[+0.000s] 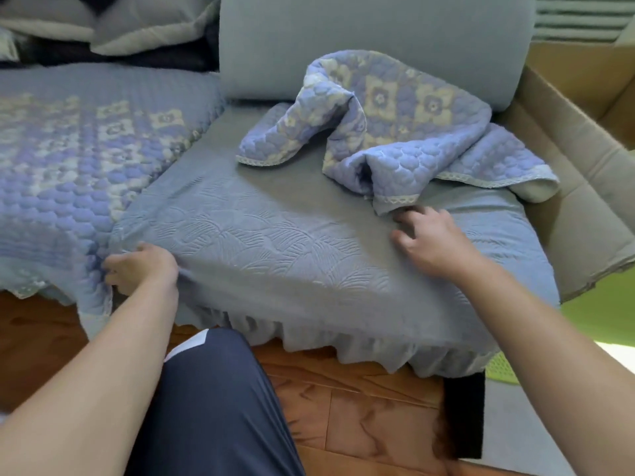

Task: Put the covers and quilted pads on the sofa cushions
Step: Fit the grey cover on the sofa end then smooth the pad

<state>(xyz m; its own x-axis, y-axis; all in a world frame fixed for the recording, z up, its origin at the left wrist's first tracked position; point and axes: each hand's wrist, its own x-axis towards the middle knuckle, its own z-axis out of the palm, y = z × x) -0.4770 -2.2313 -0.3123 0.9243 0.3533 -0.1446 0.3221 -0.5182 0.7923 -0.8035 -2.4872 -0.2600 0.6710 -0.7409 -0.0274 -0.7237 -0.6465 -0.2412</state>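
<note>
Status: roughly mid-task, by the look of it.

Done: left seat cushion (79, 159) has its floral quilted pad laid flat on top, front edge hanging over. Right seat cushion (275, 242) wears its plain blue-grey cover (343, 324), ruffled skirt hanging down the front toward the wooden floor (360, 407). Back cushion (371, 39) looks covered too.

Not done: second quilted pad (395, 132) sits crumpled in a heap at the rear of the right cushion, against the back cushion, one corner trailing toward the front. Needs unfolding and spreading.

Hands: left hand (144, 269) has fingers curled, gripping fabric at the front-left corner of the right cushion, right at the seam with the neighbouring pad; looks like tugging the cover snug. Right hand (429, 238) rests on the cover, fingers loosely bent, fingertips touching the pad's trailing corner; can't tell if it pinches that corner.

Pillows (113, 25) piled at top left, state unclear. Cardboard box (584, 149) beside the sofa on the right.
</note>
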